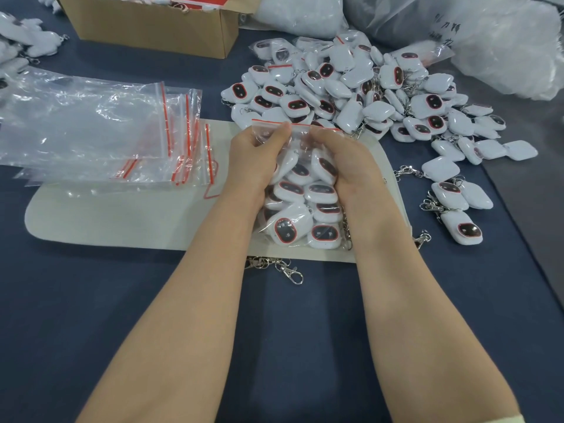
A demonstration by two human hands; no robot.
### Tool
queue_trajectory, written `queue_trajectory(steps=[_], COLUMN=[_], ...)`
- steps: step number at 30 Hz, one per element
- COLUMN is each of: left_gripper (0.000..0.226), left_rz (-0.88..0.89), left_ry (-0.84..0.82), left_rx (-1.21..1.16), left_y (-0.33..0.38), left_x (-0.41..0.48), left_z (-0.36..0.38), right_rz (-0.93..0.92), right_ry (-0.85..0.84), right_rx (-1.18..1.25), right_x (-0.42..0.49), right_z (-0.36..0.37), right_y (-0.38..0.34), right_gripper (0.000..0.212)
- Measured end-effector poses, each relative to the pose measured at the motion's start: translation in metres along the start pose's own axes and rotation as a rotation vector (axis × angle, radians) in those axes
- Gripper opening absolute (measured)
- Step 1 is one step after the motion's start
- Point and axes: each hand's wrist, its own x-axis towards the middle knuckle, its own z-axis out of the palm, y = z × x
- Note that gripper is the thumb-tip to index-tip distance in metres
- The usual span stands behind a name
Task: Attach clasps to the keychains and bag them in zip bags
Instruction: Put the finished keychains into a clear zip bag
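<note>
On mat (122, 221), zip bag (300, 190), seal-end away

Shiny plastic on matt cloth

The keychains (354, 96) are glossy white plastic, the clasps (291, 271) bright metal, the zip bags (91, 123) clear crinkly film; the bench (106, 300) cloth matt blue, the box (152, 29) plain cardboard.

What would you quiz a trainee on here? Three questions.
1. True or false: left hand and right hand both grip the filled zip bag.
2. The empty zip bags lie: A) left of the hands, B) right of them, C) under the filled bag.
3. What metal part lies on the blue cloth off the mat's near edge?
Key: 1 true; 2 A; 3 loose clasp.
</note>
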Motion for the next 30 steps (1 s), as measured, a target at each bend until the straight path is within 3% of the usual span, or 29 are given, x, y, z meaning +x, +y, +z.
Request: queue_trajectory(steps=[12,23,30], left_gripper=[0.018,0.012,0.010], left_rz=[0.010,-0.071,-0.020], left_ry=[0.030,0.000,0.015], left_rx=[0.052,0.003,0.045], left_y=[0.0022,0.0063,0.0059], left_x=[-0.0036,-0.0053,-0.0047], left_z=[0.0010,-0.0001,-0.0004], right_rz=[0.053,0.051,0.008], right_ry=[-0.001,-0.011,-0.012], right_rx=[0.072,0.014,-0.024], right_x=[-0.0019,-0.0041,-0.0040], right_z=[-0.0001,0.0013,0.0021], right_y=[-0.0022,-0.0056,-0.0034], right_gripper=[0.012,0.007,0.006])
